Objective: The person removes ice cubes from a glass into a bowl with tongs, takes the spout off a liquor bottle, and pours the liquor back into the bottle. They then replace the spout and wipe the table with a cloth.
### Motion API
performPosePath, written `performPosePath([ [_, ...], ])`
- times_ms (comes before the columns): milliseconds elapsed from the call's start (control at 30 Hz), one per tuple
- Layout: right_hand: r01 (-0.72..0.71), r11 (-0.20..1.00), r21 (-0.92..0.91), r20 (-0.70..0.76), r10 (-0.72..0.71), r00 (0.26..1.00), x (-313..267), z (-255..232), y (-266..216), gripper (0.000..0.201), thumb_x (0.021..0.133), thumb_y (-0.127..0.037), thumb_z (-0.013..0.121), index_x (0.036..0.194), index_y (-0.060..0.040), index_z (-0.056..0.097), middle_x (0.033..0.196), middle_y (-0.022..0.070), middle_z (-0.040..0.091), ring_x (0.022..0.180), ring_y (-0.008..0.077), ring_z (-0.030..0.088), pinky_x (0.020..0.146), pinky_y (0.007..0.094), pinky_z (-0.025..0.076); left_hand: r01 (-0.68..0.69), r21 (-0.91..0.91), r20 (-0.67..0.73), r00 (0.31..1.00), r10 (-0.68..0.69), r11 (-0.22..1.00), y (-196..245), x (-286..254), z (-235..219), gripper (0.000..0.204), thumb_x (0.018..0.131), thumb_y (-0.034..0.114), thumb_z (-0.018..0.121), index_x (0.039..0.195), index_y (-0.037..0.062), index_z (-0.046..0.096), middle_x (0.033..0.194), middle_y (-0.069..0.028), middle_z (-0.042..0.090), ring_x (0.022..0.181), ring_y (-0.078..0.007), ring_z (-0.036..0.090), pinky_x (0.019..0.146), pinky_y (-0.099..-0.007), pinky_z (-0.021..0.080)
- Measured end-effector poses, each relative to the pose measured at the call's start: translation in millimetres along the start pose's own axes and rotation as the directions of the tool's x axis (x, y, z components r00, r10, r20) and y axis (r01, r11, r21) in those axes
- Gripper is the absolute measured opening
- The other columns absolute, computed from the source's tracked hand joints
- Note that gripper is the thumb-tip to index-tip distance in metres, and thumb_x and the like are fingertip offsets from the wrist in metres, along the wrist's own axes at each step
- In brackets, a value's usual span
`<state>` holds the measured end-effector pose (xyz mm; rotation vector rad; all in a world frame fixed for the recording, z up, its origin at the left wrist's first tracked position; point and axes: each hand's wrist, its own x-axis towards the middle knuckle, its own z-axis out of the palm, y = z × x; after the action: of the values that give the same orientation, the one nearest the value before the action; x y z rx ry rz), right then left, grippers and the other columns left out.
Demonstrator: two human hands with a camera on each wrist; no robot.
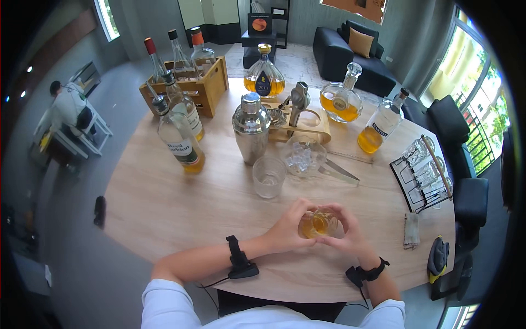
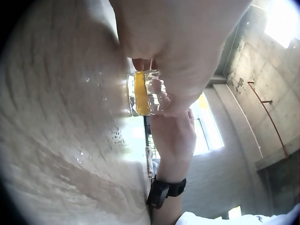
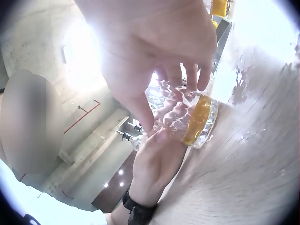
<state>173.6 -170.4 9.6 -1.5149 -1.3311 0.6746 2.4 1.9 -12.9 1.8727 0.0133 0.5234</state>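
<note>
"Start wide. What did I have in front of me?"

"The counter [image 1: 181,214], seen from my remote seat. The shaker [image 1: 251,131] stood upright on it, beyond my grips and off to the left, with the tumbler [image 1: 269,178] nearer me."

"And the grips?"

"Left grip [image 1: 287,227] and right grip [image 1: 349,234] were both partly closed, fingers curved, opened just to the width of the glass [image 1: 319,223]. They had it from opposite sides, and nothing else."

"So which one was nearer?"

"Neither. The glass was right between them, at the near side of the counter, and both touched it. That was the relation I'd have steered by."

"Its long axis?"

"Upright, as I read it. The wrist views came in sideways, but the drink [image 2: 141,93] lay level with the base, so I took the axis as running straight up between my palms, square to the counter."

"Was the base down?"

"It was low over the counter. Whether it actually touched, I couldn't tell. Either way, I judged that any lift or turn called for both grips to move together, or the glass would tip."
</note>
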Motion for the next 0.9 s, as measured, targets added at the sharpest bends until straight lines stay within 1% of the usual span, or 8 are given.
performPosePath([
  [133, -0.002, 1.000, 0.016, 0.030, 0.001, 1.000, -0.6, -11.0, -5.1, 0.081, 0.079, -0.016, 0.096, 0.147, -0.0052, 0.053, 0.141, 0.0100, 0.067, 0.133, 0.0227, 0.063, 0.112, 0.0390, 0.050, 0.011, -0.001, -0.014, 1.000, -0.011, 1.000, 19.1, 0.8, -0.8, 0.071, 0.080, 0.014, 0.088, 0.142, 0.0042, 0.053, 0.136, -0.0150, 0.054, 0.131, -0.0297, 0.056, 0.108, -0.0396, 0.050],
  [233, 0.009, 0.998, -0.055, 0.095, -0.004, 0.995, -3.1, -26.5, -11.5, 0.082, 0.079, -0.012, 0.096, 0.147, -0.0054, 0.051, 0.145, 0.0107, 0.065, 0.132, 0.0211, 0.064, 0.113, 0.0383, 0.050, -0.039, 0.174, -0.057, 0.997, 0.050, 0.984, 47.9, 9.1, -17.2, 0.063, 0.082, 0.011, 0.084, 0.138, 0.0041, 0.055, 0.137, -0.0157, 0.055, 0.130, -0.0308, 0.055, 0.106, -0.0395, 0.050],
  [300, 0.029, 0.998, -0.055, 0.097, -0.023, 0.995, -6.1, -33.3, -9.6, 0.081, 0.080, -0.013, 0.096, 0.147, -0.0056, 0.051, 0.145, 0.0105, 0.066, 0.131, 0.0211, 0.065, 0.113, 0.0383, 0.050, -0.232, 0.329, -0.132, 0.948, 0.288, 0.915, 73.8, 24.6, -45.9, 0.053, 0.083, 0.008, 0.080, 0.131, 0.0042, 0.058, 0.131, -0.0155, 0.059, 0.125, -0.0307, 0.058, 0.104, -0.0385, 0.049],
  [433, 0.023, 0.999, -0.024, 0.127, -0.019, 0.992, -8.7, -44.1, -8.1, 0.078, 0.080, -0.014, 0.095, 0.145, -0.0062, 0.053, 0.145, 0.0098, 0.066, 0.130, 0.0206, 0.065, 0.112, 0.0382, 0.051, -0.228, 0.623, -0.286, 0.823, 0.490, 0.748, 111.6, 50.1, -121.0, 0.045, 0.081, 0.010, 0.081, 0.122, 0.0055, 0.064, 0.118, -0.0121, 0.065, 0.119, -0.0323, 0.061, 0.103, -0.0421, 0.048],
  [533, -0.001, 1.000, -0.024, 0.137, 0.004, 0.991, -15.0, -49.0, -7.2, 0.080, 0.080, -0.016, 0.095, 0.147, -0.0065, 0.052, 0.145, 0.0093, 0.066, 0.131, 0.0213, 0.065, 0.112, 0.0387, 0.050, -0.062, 0.639, -0.401, 0.824, 0.401, 0.767, 119.4, 55.7, -166.8, 0.041, 0.086, 0.011, 0.081, 0.124, 0.0070, 0.065, 0.119, -0.0089, 0.067, 0.116, -0.0276, 0.064, 0.098, -0.0398, 0.050],
  [600, 0.008, 1.000, -0.007, 0.121, -0.007, 0.993, -21.4, -51.7, -4.2, 0.079, 0.081, -0.016, 0.095, 0.147, -0.0068, 0.053, 0.145, 0.0091, 0.066, 0.130, 0.0212, 0.065, 0.112, 0.0387, 0.050, 0.123, 0.445, -0.544, 0.824, 0.158, 0.887, 114.6, 55.3, -189.1, 0.038, 0.091, 0.014, 0.080, 0.125, 0.0073, 0.065, 0.123, -0.0068, 0.067, 0.117, -0.0222, 0.065, 0.095, -0.0375, 0.052],
  [733, 0.023, 0.999, -0.036, 0.098, -0.019, 0.995, -26.5, -56.6, -8.2, 0.076, 0.082, -0.014, 0.093, 0.146, -0.0072, 0.053, 0.146, 0.0092, 0.066, 0.130, 0.0213, 0.066, 0.111, 0.0383, 0.051, 0.092, 0.394, -0.517, 0.845, 0.138, 0.914, 107.3, 49.8, -213.5, 0.040, 0.093, 0.014, 0.081, 0.127, 0.0065, 0.064, 0.130, -0.0062, 0.066, 0.121, -0.0228, 0.065, 0.094, -0.0365, 0.054],
  [900, -0.003, 0.999, -0.053, 0.091, 0.008, 0.996, -26.4, -55.8, -14.3, 0.076, 0.081, -0.012, 0.093, 0.146, -0.0069, 0.053, 0.144, 0.0100, 0.067, 0.130, 0.0222, 0.066, 0.111, 0.0382, 0.050, 0.147, 0.315, -0.517, 0.855, 0.040, 0.938, 71.0, 54.2, -223.9, 0.066, 0.091, 0.022, 0.086, 0.146, 0.0096, 0.052, 0.142, -0.0113, 0.059, 0.127, -0.0260, 0.063, 0.103, -0.0395, 0.054],
])
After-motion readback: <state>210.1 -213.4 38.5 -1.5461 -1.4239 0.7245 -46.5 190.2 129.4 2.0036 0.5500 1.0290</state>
